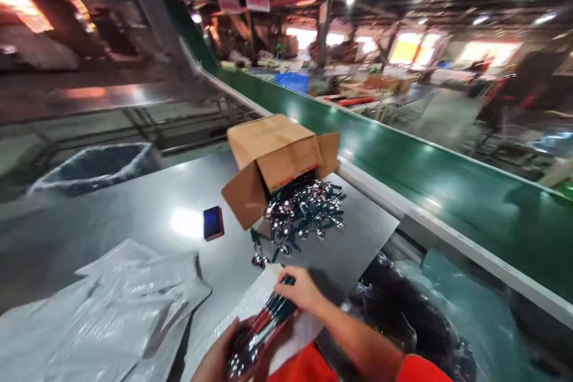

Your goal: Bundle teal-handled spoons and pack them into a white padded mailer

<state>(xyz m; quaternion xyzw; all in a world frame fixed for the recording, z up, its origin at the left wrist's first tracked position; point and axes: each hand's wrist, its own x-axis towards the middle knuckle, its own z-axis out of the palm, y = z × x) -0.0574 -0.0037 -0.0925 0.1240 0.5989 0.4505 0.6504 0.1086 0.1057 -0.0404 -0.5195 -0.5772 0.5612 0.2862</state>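
Note:
A bundle of spoons point(264, 328) with dark green handles and shiny metal ends lies slanted close to my body. My left hand point(221, 349) is closed round its lower, metal end. At the upper end, the fingers of my right hand point(299, 289) close on the handle tips. Under the bundle is a white plastic sheet or bag point(244, 304); which of these I cannot tell. Beyond my hands, a cardboard box point(273, 137) lies on its side with open flaps, and a heap of loose spoons point(304, 209) spills from it onto the metal table point(358, 224).
White plastic bags point(116, 304) are piled at the left. A dark phone-like object point(213, 223) lies beside the box. A green conveyor belt point(403, 161) runs behind the table. To the left is a lined bin point(98, 164); dark plastic point(398, 304) bulges at the right.

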